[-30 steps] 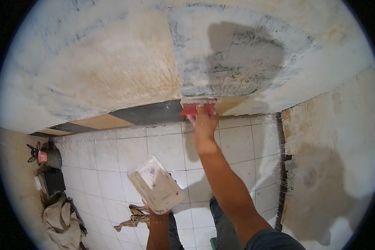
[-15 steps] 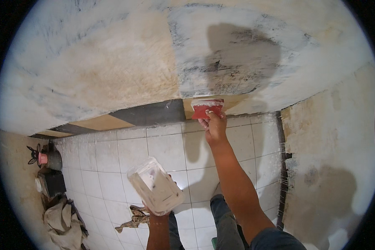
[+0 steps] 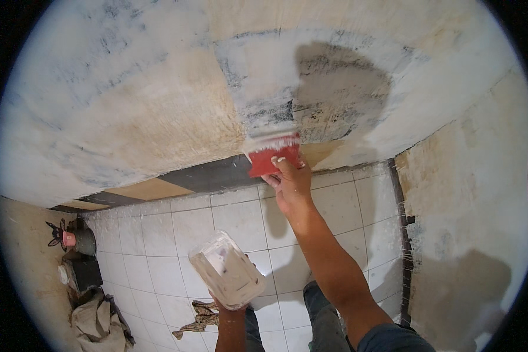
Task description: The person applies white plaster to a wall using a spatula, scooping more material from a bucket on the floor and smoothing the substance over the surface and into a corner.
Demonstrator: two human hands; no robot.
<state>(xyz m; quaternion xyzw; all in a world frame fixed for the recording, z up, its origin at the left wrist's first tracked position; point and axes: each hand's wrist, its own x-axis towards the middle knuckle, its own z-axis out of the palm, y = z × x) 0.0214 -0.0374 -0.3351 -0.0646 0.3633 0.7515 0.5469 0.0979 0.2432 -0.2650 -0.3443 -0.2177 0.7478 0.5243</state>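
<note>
My right hand (image 3: 290, 179) grips a red putty spreader (image 3: 274, 158), its fingers closed over the near end. White putty coats the spreader's far edge, which lies against the wall (image 3: 176, 100) near the bottom of a patchy, whitish-grey coated area. Lower down and to the left, my left hand (image 3: 226, 302) holds up a clear plastic tub (image 3: 232, 273) from below. Whitish putty is smeared on the tub's walls and bottom. Most of the left hand's fingers are hidden behind the tub.
Dark and tan bands (image 3: 208, 175) run along the wall's foot, above white floor tiles (image 3: 193, 229). A patterned rag (image 3: 199, 320) lies on the floor. At the left stand a grey bucket (image 3: 86, 240), a black box (image 3: 83, 273) and a crumpled beige cloth (image 3: 100, 325). Another wall (image 3: 457, 193) rises at right.
My right hand has moved the spreader left, and its blade now touches the wall higher above the dark band, at a tilt. The tub stays in my left hand, and the whole view has shifted slightly.
</note>
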